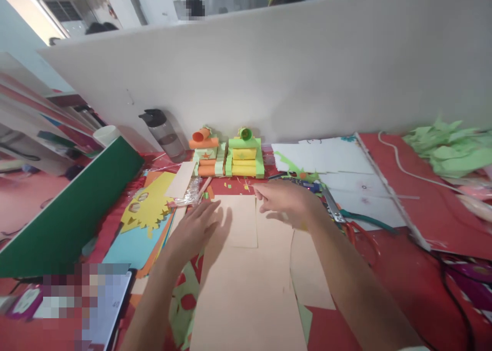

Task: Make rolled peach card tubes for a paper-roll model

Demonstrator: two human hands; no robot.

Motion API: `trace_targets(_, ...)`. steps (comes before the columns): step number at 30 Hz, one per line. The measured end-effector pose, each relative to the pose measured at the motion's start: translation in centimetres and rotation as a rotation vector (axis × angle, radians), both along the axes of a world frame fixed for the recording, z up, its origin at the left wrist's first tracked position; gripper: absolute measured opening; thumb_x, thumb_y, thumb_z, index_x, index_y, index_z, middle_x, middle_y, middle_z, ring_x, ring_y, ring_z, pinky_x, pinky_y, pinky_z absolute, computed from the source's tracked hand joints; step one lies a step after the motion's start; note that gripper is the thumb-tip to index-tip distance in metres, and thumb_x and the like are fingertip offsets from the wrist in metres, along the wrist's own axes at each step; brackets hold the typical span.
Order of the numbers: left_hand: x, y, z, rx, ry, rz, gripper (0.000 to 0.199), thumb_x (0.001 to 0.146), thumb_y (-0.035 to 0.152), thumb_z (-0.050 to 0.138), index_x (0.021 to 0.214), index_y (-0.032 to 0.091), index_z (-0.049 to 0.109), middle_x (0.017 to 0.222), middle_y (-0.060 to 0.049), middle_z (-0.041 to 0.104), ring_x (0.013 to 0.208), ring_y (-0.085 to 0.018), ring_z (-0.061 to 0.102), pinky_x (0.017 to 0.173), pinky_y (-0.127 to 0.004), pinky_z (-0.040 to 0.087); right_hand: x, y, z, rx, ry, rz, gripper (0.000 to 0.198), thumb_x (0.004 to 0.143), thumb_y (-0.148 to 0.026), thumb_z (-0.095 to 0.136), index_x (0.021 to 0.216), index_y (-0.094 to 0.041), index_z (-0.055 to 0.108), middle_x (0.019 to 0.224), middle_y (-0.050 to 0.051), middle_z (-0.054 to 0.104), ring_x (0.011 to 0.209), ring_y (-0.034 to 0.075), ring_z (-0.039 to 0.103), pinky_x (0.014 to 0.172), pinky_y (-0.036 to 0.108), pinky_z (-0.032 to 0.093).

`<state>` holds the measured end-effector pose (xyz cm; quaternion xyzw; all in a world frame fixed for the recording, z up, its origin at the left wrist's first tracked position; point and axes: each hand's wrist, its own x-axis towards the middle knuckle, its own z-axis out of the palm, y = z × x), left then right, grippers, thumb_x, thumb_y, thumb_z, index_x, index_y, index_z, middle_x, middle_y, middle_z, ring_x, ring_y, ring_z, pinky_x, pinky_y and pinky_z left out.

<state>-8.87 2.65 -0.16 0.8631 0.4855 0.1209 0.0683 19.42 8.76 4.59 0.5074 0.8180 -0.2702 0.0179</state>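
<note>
A large pale peach sheet of card (249, 300) lies lengthwise in front of me on the red table. On its far end rests a smaller peach rectangle of card (238, 223). My left hand (202, 223) is at the rectangle's left edge, fingers stretched out, holding nothing I can see. Over the far right corner hovers my right hand (280, 197), its fingers loosely bent and apart, with nothing visible in them. Another peach piece (311, 269) with a curved edge sticks out beneath my right forearm.
Two paper tank models (207, 159), (245, 159) stand at the back beside a water bottle (163, 133). Yellow cut-out paper (148, 207) and a phone (111, 305) lie left. At right are a utility knife (332, 205), red-handled scissors (361, 238) and green paper scraps (449, 146).
</note>
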Motion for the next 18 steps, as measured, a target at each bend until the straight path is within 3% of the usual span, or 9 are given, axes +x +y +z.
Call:
trace_targets(4,2.8,3.8,-0.1,-0.115,-0.024,-0.065,0.059,0.090,0.034,0.059,0.144,0.024,0.036,0.140,-0.011,0.052,0.129,-0.029,0.049,0.105,-0.046,0.042,0.7,0.9,1.4,-0.008,-0.148,-0.048,0.023,0.075,-0.020,0.068,0.075,-0.023,0.045,0.069,-0.001,0.057,0.061,0.016,0.049,0.052,0.027,0.025)
trace_targets(7,3.6,5.8,-0.4,-0.165,-0.050,-0.083,0.062,0.083,0.035,0.068,0.138,0.021,0.044,0.132,-0.013,0.057,0.122,-0.029,0.054,0.099,-0.043,0.046,0.8,1.1,1.0,0.006,-0.134,-0.053,0.022,0.075,-0.020,0.068,0.076,-0.023,0.046,0.069,-0.001,0.057,0.061,0.016,0.051,0.052,0.027,0.025)
trace_targets(10,3.8,6.4,-0.3,-0.197,-0.090,-0.122,0.051,0.081,0.032,0.071,0.128,0.022,0.054,0.122,-0.010,0.061,0.115,-0.026,0.057,0.093,-0.037,0.049,0.3,1.2,0.0,0.034,-0.117,-0.038,0.020,0.075,-0.018,0.067,0.081,-0.023,0.049,0.074,-0.001,0.062,0.066,0.016,0.057,0.053,0.026,0.027)
trace_targets(14,4.1,7.0,0.4,-0.216,-0.033,-0.204,0.013,0.086,0.026,0.062,0.098,0.023,0.066,0.110,-0.006,0.065,0.106,-0.023,0.060,0.085,-0.031,0.050,-0.8,1.4,-0.9,0.085,-0.181,-0.012,0.015,0.077,-0.021,0.065,0.087,-0.022,0.054,0.085,0.004,0.067,0.077,0.020,0.062,0.057,0.026,0.030)
trace_targets(16,3.9,7.6,0.8,-0.209,0.000,-0.233,0.011,0.090,0.022,0.056,0.091,0.021,0.067,0.109,-0.006,0.066,0.103,-0.022,0.061,0.083,-0.030,0.049,-1.3,1.5,-1.1,0.109,-0.245,0.006,0.013,0.078,-0.022,0.064,0.089,-0.021,0.057,0.091,0.007,0.068,0.083,0.023,0.064,0.059,0.027,0.032)
trace_targets(18,3.4,8.2,1.4,-0.184,-0.010,-0.193,0.015,0.092,0.021,0.051,0.097,0.021,0.065,0.109,-0.007,0.067,0.101,-0.021,0.062,0.084,-0.030,0.047,-1.5,1.6,-1.4,0.134,-0.268,0.020,0.014,0.079,-0.021,0.063,0.093,-0.020,0.060,0.097,0.008,0.069,0.089,0.024,0.065,0.062,0.028,0.034)
